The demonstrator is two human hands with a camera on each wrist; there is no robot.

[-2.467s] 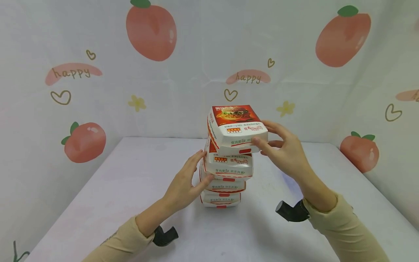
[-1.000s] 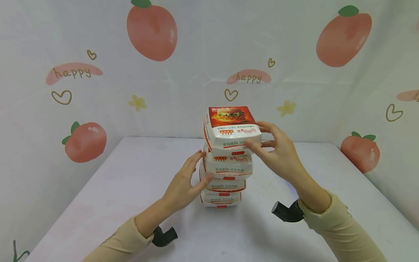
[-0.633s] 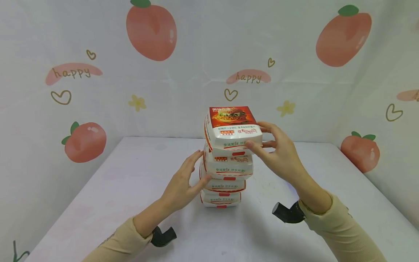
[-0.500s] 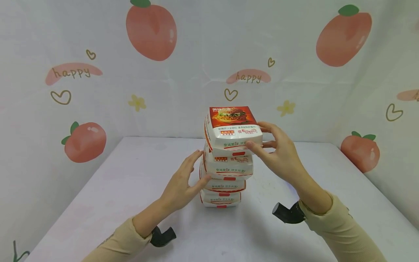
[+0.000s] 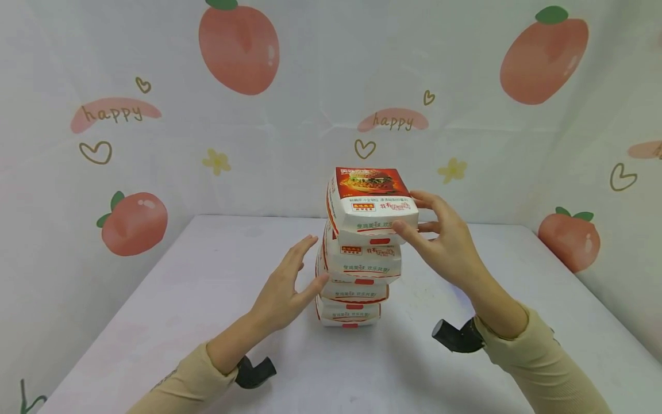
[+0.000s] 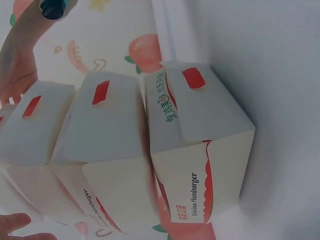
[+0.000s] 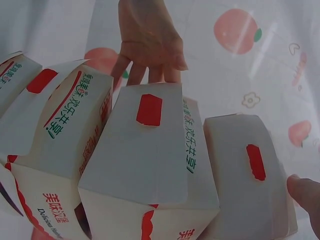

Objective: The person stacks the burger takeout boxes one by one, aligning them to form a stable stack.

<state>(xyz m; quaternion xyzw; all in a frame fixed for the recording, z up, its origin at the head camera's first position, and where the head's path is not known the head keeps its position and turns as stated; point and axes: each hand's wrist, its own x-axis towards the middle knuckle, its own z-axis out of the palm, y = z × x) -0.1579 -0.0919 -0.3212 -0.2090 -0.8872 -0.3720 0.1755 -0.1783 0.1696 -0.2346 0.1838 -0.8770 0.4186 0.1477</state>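
Several white hamburger boxes are stacked in the middle of the table in the head view. My right hand (image 5: 450,247) holds the top hamburger box (image 5: 374,215) at its right side, thumb on the front face; in the right wrist view that thumb (image 7: 305,192) meets the box edge. This box, with a burger picture on its lid, sits a little off square over the second box (image 5: 362,261). Left of the stack, my left hand (image 5: 281,296) has its fingers spread and extended, close beside the second box. Below are a third box (image 5: 357,294) and the bottom box (image 5: 349,315).
The stack stands on a white table (image 5: 207,276). Behind and around it hangs a white backdrop cloth (image 5: 310,75) printed with peaches, hearts and "happy". Black wrist cameras (image 5: 457,336) jut out beneath both sleeves.
The top box shifted left with my right hand, then slightly back to the right. My left hand has drawn a little leftward from the second box. The lower boxes keep their places.
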